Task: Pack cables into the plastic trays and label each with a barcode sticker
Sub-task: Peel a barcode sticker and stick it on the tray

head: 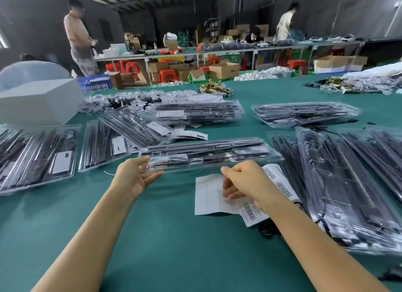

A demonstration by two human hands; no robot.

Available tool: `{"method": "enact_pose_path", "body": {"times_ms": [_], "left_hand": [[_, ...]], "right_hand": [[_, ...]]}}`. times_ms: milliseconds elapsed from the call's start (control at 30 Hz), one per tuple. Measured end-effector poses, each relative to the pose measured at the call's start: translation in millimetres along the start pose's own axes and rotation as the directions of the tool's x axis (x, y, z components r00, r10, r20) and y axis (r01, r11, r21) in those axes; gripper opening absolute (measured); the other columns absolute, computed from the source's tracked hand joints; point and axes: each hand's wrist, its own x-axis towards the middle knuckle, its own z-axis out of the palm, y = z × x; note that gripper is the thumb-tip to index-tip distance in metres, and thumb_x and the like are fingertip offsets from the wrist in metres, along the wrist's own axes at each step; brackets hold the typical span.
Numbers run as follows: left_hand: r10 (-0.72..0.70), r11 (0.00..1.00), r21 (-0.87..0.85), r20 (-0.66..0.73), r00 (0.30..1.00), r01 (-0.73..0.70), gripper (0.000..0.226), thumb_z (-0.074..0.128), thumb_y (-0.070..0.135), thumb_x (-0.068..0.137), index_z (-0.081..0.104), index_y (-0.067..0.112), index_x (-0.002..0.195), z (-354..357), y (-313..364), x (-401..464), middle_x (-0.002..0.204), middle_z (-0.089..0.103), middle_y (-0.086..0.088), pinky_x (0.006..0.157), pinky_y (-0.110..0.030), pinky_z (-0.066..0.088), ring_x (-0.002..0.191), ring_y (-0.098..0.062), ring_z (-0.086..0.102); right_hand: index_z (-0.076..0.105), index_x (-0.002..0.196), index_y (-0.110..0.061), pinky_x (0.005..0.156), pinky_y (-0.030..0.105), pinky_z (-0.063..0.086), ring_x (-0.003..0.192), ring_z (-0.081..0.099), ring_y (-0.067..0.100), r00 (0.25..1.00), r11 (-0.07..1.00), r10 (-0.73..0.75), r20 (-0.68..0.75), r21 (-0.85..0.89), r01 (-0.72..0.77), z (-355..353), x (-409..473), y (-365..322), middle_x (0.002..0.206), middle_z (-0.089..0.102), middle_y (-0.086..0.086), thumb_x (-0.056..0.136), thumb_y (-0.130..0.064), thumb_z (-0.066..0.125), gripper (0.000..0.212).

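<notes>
- The green counter point(174, 237) carries the whole job, with clear trays spread across it from left to right.
- The unlabelled trays point(339, 183), heaped at the right edge, are the largest group; no sticker shows on their tops, so a good share of the labelling looks undone.
- The labelled trays point(39, 154) on the left and further back show white stickers on their lids, so that part of the work appears finished.
- The tray in hand point(208, 154) lies lengthwise across the middle of the counter, dark cables inside it, its near left corner raised. I see no sticker on it, so it seems to be the current one.
- The sticker sheet point(208, 193) lies flat just in front of that tray; most of its cells look blank, with barcode labels point(250, 211) left at its right end.
- The left hand point(139, 178) is half open, thumb on top of the tray's left end and fingers beneath, lightly clasping it.
- The right hand point(243, 183) rests curled on the sheet, fingertips drawn together as if picking at a label; whether one is lifted I cannot tell.
</notes>
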Motion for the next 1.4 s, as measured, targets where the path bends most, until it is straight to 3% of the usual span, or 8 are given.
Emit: {"method": "enact_pose_path", "body": {"times_ms": [233,400,500,667,800,933,1167,1400], "left_hand": [[0.068,0.998,0.019,-0.074,0.995,-0.067,0.026,0.052,0.001,0.091,0.049,-0.005,0.116,17.6,-5.7,-9.5,0.120,0.054,-0.024,0.046,-0.028,0.056,0.065,-0.032,0.068],[0.217,0.932,0.329,-0.169,0.961,-0.153,0.023,0.059,0.013,0.094,0.053,0.000,0.076,5.3,-19.8,-0.8,0.062,0.053,-0.008,0.037,-0.020,0.044,0.039,-0.014,0.058],[0.446,0.548,0.821,-0.122,0.887,-0.163,0.045,0.055,0.039,0.094,0.048,0.005,0.065,-4.0,-23.0,8.5,0.062,0.052,-0.010,0.057,-0.033,0.035,0.067,-0.030,0.056],[0.649,0.047,0.992,0.056,0.758,-0.113,0.036,0.050,0.035,0.096,0.062,0.005,0.111,-3.9,-32.2,9.0,0.118,0.048,-0.022,0.094,-0.045,0.034,0.108,-0.039,0.043],[0.737,-0.278,0.803,0.531,0.419,-0.527,0.022,0.058,0.019,0.091,0.071,0.002,0.091,19.0,-38.9,-10.0,0.090,0.066,-0.017,0.076,-0.048,0.046,0.084,-0.039,0.057],[0.407,-0.440,0.398,0.887,0.217,-0.805,0.038,0.049,0.039,0.092,0.069,0.006,0.093,45.3,-59.2,-44.1,0.082,0.068,-0.007,0.067,-0.039,0.051,0.075,-0.029,0.063],[-0.067,-0.270,0.305,0.940,0.334,-0.913,0.082,0.032,0.073,0.088,-0.014,0.039,0.147,61.4,-92.4,-62.3,0.156,-0.011,0.016,0.118,-0.038,-0.012,0.146,-0.008,-0.009],[-0.115,-0.400,0.427,0.854,0.507,-0.811,0.080,0.000,0.078,0.082,0.018,0.039,0.150,55.3,-86.7,-46.8,0.160,0.009,0.015,0.115,-0.058,-0.010,0.148,-0.014,-0.005]], "right_hand": [[0.049,0.061,-0.011,0.048,0.027,0.038,0.055,0.055,0.020,0.906,0.725,-0.411,-0.104,-0.640,0.255,1.1,2.6,10.2,0.055,0.055,0.002,0.096,-0.035,0.050,0.043],[0.061,0.078,-0.014,0.062,0.030,0.046,0.070,0.058,0.019,0.907,0.666,-0.420,-0.022,-0.686,0.292,4.8,3.9,12.8,0.070,0.062,-0.001,0.094,-0.045,0.050,0.036],[0.064,0.097,-0.019,0.074,0.030,0.049,0.086,0.058,0.015,0.915,0.629,-0.386,0.119,-0.692,0.355,7.0,2.9,12.1,0.091,0.064,-0.005,0.086,-0.060,0.053,0.044],[0.055,0.119,-0.022,0.089,0.036,0.047,0.109,0.054,0.021,0.926,0.519,-0.274,0.261,-0.770,0.371,12.0,5.3,15.7,0.118,0.056,-0.002,0.074,-0.078,0.050,0.072],[0.050,0.128,-0.018,0.092,0.035,0.044,0.115,0.051,0.022,0.935,0.608,-0.268,0.233,-0.712,0.352,16.0,8.6,19.4,0.126,0.053,-0.001,0.095,-0.055,0.040,0.050],[0.057,0.103,-0.013,0.080,0.031,0.043,0.096,0.057,0.018,0.964,0.925,-0.257,-0.076,-0.308,0.222,18.1,17.8,21.8,0.099,0.060,-0.003,0.103,-0.022,0.031,0.028],[0.060,0.083,-0.010,0.083,0.035,0.054,0.088,0.069,0.020,0.968,0.903,0.101,-0.228,0.429,0.007,2.1,29.7,17.8,0.091,0.069,0.009,0.098,-0.006,0.035,0.029],[0.059,0.089,-0.022,0.075,0.022,0.049,0.087,0.063,0.014,0.864,0.958,-0.277,-0.421,-0.052,0.282,-5.8,15.0,5.6,0.087,0.065,-0.005,0.094,-0.016,0.051,0.012]]}}
